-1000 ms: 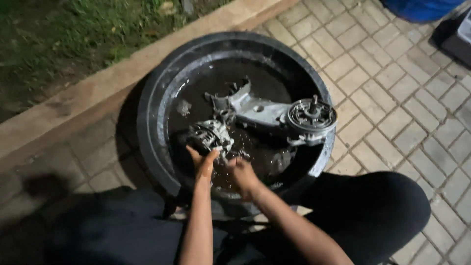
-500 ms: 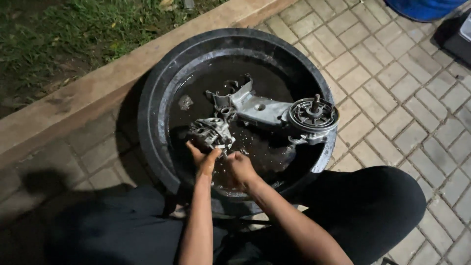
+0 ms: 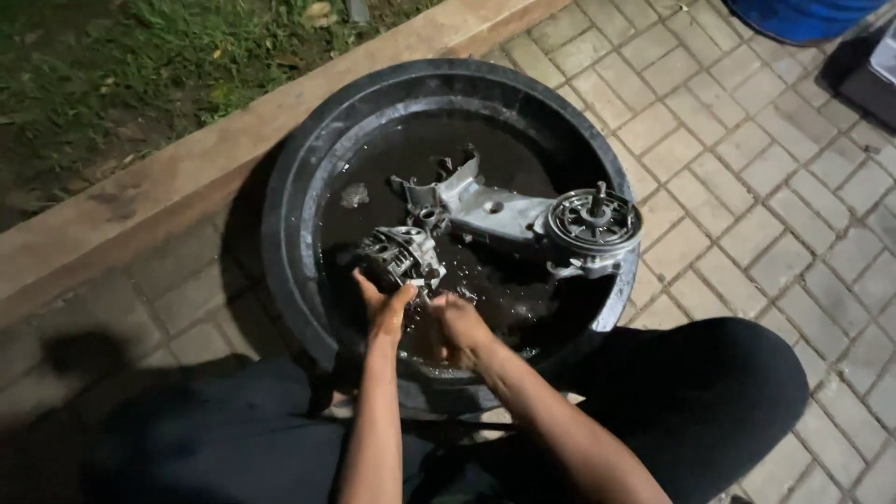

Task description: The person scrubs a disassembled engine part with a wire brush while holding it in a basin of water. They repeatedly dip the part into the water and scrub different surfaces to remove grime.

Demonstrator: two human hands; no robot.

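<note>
- Small finned engine part – grey metal, looks like a cylinder/head piece – sits half-sunk in dark liquid in the black round tub, just beyond the fingertips of both hands.
- Left hand: fingers bent around the near edge of the finned part, thumb up beside it; gripping it, as far as I can tell.
- Right hand: fingers curled inward, low over the liquid just right of the left fingers; can't tell if they hold anything – a rag or brush would be hidden.
- Long aluminium engine casing w/ round hub and upright shaft lies farther out from the fingers, to the right, resting toward the tub wall.
- Risks, my read: wet, prob. oily metal = part could slip from the left fingers and splash or knock the casing. Fin edges look sharp, bare fingers could get cut. Dim light hides small bits in the murky liquid – easy to lose. Tub sits close to the knees, dark trousers could get soaked if it tips.
- Packages/labels/signs: none readable. Blue rounded container far beyond the fingers at top right, dark box beside it; no labels visible on either.
- Around: paving bricks, concrete kerb, grass beyond it.
</note>
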